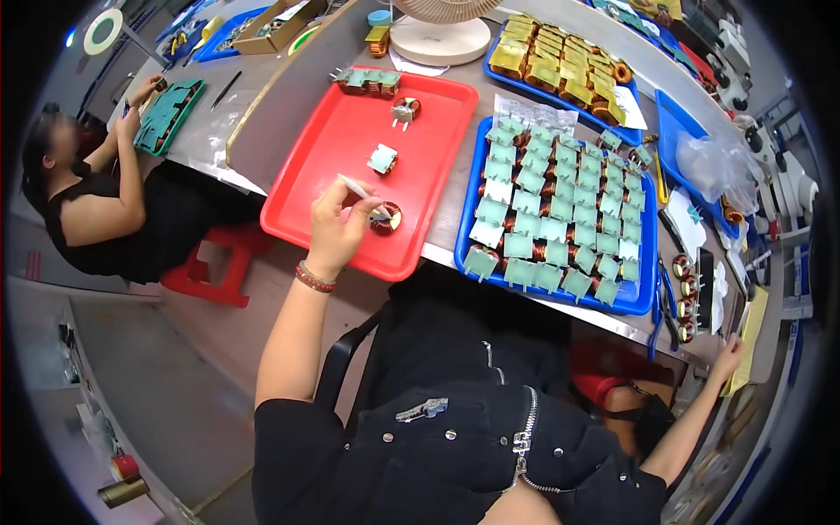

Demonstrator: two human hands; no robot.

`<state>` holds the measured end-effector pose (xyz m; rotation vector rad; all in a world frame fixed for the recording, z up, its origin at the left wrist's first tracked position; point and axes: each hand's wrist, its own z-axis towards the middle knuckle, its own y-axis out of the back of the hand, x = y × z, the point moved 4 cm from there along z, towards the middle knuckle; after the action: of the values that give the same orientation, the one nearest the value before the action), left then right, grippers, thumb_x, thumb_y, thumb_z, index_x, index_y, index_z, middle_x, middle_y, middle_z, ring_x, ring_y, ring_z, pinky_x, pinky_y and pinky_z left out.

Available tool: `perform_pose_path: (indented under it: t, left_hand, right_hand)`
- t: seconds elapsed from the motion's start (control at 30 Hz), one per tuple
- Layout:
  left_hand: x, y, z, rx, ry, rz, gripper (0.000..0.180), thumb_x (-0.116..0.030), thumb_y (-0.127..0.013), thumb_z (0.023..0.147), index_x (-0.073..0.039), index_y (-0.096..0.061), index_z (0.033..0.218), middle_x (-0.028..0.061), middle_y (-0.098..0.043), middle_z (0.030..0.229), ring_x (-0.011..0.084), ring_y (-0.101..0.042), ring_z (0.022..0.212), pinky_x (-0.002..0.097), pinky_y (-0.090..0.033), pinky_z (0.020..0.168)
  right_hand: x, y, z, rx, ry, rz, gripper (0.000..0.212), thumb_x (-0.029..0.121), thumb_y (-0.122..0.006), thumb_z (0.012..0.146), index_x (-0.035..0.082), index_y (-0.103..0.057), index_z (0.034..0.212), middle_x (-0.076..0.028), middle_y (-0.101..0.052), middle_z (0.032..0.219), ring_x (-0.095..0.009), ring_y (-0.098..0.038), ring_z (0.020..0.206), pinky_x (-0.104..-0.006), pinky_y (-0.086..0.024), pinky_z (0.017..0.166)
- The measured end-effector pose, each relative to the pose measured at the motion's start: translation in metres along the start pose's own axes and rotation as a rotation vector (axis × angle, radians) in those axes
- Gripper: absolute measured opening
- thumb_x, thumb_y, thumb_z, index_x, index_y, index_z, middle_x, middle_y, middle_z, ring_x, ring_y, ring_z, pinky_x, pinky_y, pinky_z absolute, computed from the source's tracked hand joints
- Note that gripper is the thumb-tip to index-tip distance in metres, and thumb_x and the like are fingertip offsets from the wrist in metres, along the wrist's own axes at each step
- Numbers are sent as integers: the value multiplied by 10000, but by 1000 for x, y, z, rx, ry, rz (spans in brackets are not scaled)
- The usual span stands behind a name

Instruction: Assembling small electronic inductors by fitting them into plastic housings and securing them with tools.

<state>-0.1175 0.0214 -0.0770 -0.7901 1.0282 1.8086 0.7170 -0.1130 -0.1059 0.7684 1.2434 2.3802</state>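
In the red tray (319, 153) on the worktop (457, 175), a ring-shaped coil (393, 226) with reddish winding sits close to the tray's near right corner, just to the right of the fingertips of the left hand (337, 226). That hand reaches in over the tray's near edge, thumb and fingers pinching a slim white tool (353, 186) much as one holds a pen. The tool's long axis slants from a back end toward the tray's middle down to a tip at the coil; whether the tip touches the winding cannot be told. Being a ring, the coil shows no clear long axis. The left hand is by far the nearer: the right hand (726, 359) is well apart, beyond the blue tray (650, 241), at a yellow sheet (751, 337) by the worktop's right end. Its fingers are too small to show whether they grip the sheet or only rest on it. Farther from the near edge of the red tray lie a coil piece with a pale green plate (382, 158), then another coil (406, 110) with prongs.
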Motion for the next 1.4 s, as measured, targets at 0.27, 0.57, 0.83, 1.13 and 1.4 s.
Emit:
perform_pose_path:
  t: [0.27,0.57,0.83,1.13,1.4]
  left_hand:
    - [-8,-19,3,103,-153,128,45,1,-586,782,-4,-541,783,95,-560,678,209,-587,609,292,-456,540]
    - [8,-22,1,192,-93,42,74,64,-517,810,3,-521,768,57,-549,682,113,-561,576,236,-455,500]
    - [6,-23,3,183,-92,36,44,20,-535,800,-7,-509,776,96,-493,656,210,-530,548,294,-422,500]
    - [9,-19,4,183,-47,47,37,39,-566,793,4,-553,788,78,-595,693,132,-571,596,244,-451,537]
    - [8,-22,2,210,-62,43,81,42,-564,758,-2,-496,761,124,-501,646,275,-534,556,340,-426,499]
  right_hand:
    - [272,98,-35,149,97,962,297,153,-475,927,39,-518,1198,55,-472,708,11,-348,523,-133,-249,435]
    - [567,95,-172,724,1038,982,427,-83,-501,791,63,-540,1191,-36,-538,711,-137,-466,602,-273,-396,552]
    - [611,112,-189,670,1162,900,499,-124,-499,724,76,-555,1178,-92,-526,705,-197,-499,618,-277,-411,575]
    - [608,121,-192,560,1294,810,494,-137,-498,680,-5,-553,1152,-106,-545,733,-202,-503,584,-287,-391,505]
    - [608,127,-192,602,1181,769,600,-131,-492,655,169,-579,1167,-75,-505,706,-244,-500,558,-318,-409,490]
